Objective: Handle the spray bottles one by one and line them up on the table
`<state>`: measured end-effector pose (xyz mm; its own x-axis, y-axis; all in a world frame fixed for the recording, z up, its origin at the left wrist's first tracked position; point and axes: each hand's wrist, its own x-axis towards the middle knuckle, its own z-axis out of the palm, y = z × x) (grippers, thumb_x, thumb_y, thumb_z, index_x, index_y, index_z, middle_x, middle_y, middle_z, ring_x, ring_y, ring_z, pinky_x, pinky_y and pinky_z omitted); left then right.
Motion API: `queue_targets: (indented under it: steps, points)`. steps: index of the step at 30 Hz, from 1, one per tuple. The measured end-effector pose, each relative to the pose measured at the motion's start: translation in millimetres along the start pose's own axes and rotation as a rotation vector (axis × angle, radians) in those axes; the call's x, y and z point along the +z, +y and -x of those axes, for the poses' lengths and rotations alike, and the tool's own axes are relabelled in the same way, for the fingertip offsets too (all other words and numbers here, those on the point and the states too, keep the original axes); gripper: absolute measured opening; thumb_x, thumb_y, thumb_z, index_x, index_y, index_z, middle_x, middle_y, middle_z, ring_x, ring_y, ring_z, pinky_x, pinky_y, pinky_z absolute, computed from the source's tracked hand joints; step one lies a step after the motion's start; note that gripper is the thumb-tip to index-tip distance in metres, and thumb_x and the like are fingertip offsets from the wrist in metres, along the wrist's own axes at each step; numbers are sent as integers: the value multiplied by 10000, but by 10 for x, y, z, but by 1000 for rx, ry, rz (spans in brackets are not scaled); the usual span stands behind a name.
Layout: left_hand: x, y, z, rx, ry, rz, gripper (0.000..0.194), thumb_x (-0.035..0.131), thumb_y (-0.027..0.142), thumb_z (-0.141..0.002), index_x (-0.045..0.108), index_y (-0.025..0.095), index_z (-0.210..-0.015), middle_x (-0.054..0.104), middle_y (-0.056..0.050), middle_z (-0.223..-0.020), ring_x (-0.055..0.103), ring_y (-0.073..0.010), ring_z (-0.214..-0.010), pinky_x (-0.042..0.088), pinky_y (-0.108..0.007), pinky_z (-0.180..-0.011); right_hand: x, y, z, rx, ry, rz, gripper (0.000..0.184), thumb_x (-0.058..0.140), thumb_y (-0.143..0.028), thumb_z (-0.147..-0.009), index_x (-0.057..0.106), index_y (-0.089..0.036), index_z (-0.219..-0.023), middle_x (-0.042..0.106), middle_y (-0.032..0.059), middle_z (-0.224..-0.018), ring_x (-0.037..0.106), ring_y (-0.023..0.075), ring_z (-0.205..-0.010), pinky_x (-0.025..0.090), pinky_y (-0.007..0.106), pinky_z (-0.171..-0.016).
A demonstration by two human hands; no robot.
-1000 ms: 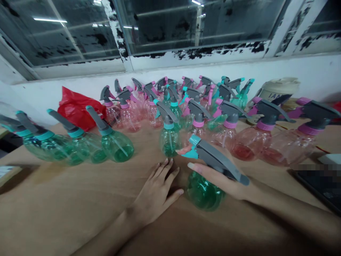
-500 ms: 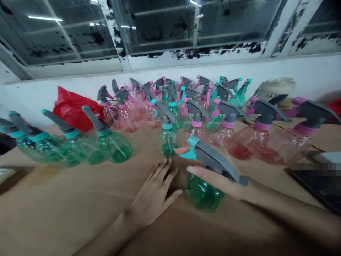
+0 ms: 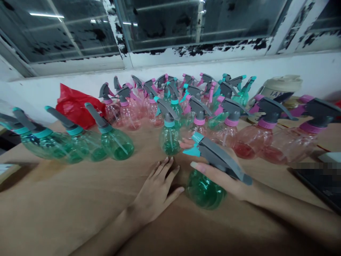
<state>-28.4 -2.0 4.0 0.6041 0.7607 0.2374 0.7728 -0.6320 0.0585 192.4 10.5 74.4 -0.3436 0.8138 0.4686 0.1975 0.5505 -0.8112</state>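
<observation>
Head view, right hand (image 3: 231, 182): grip wrapped around a green spray bottle (image 3: 206, 193), just below its gray-and-teal trigger head.
Held bottle: at the near part of the counter (image 3: 66, 206), just right of the left hand (image 3: 153, 195); whether its base touches is unclear.
Left hand: open, palm down on the counter, fingers spread.
Farther left: several green bottles (image 3: 117, 144), near a red bag (image 3: 77, 106).
Behind right hand: pink bottles (image 3: 249, 142) in a row.

The right hand (image 3: 227, 180) grips a sprayer (image 3: 205, 193) (green-bodied).
</observation>
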Motion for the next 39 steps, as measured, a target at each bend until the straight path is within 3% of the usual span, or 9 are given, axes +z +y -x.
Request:
queue_targets:
  steps: [3,10,15,18,23,27,31,34,39]
  points:
    - [10,10,6,-3,2,-7,514,465,440,-968,393,147,-1384,372,-177,-1469,342,-307,-1354,320,-505,-1074,-3,-11,4,3,0,32,174,609,-323,-850,634,-248,-1005,615,-7,-770,597,160,-677,507,305,-630]
    - [-25,19,1,2,-5,-1,509,469,430,-970,394,138,-1380,375,-169,-1471,325,-289,-1366,300,-480,-1097,-5,-17,3,-11,7,43,140,600,-323,-860,653,-257,-971,645,-3,-766,631,169,-690,533,302,-630]
    - [-16,32,0,-8,10,-20,504,452,445,-973,405,137,-1369,397,-173,-1454,353,-293,-1350,318,-485,-1085,-6,-26,-8,-51,14,5,270,612,-273,-852,630,-268,-1121,700,22,-1019,673,198,-920,542,336,-828]
    - [-6,36,0,-5,22,-20,501,459,435,-974,410,126,-1364,401,-182,-1447,358,-302,-1345,328,-490,-1077,-3,-26,-26,-60,11,-6,259,617,-287,-851,628,-273,-1109,699,27,-1060,663,206,-984,528,351,-873]
    - [-30,34,-5,-8,8,7,506,455,437,-975,392,144,-1382,384,-171,-1462,349,-304,-1350,332,-499,-1074,-1,-30,-49,-42,27,-3,132,619,-356,-850,643,-245,-916,694,14,-889,667,171,-823,530,322,-767]
    - [-53,39,-13,-15,-23,7,521,475,427,-968,379,142,-1393,389,-169,-1462,352,-302,-1350,314,-498,-1085,-7,-40,-62,-72,25,18,157,581,-363,-866,624,-223,-810,625,-5,-737,624,144,-681,506,297,-650]
    - [-49,41,-19,-10,-24,-6,510,474,430,-967,402,139,-1380,393,-167,-1460,353,-303,-1350,322,-496,-1081,-3,-32,-81,-74,1,-9,92,611,-330,-845,629,-246,-879,669,0,-830,644,159,-745,520,307,-696]
    - [-35,34,-17,-4,-18,-19,503,472,428,-967,411,136,-1372,399,-168,-1456,361,-304,-1345,323,-498,-1080,3,-21,-69,-51,26,-14,173,640,-318,-827,618,-262,-989,687,15,-960,656,183,-859,523,332,-786]
    - [-5,18,0,2,-2,-16,514,464,425,-970,383,136,-1387,377,-175,-1467,349,-305,-1350,328,-502,-1074,7,-12,-36,-67,37,62,109,624,-342,-839,586,-247,-876,602,-10,-760,601,160,-679,497,310,-634]
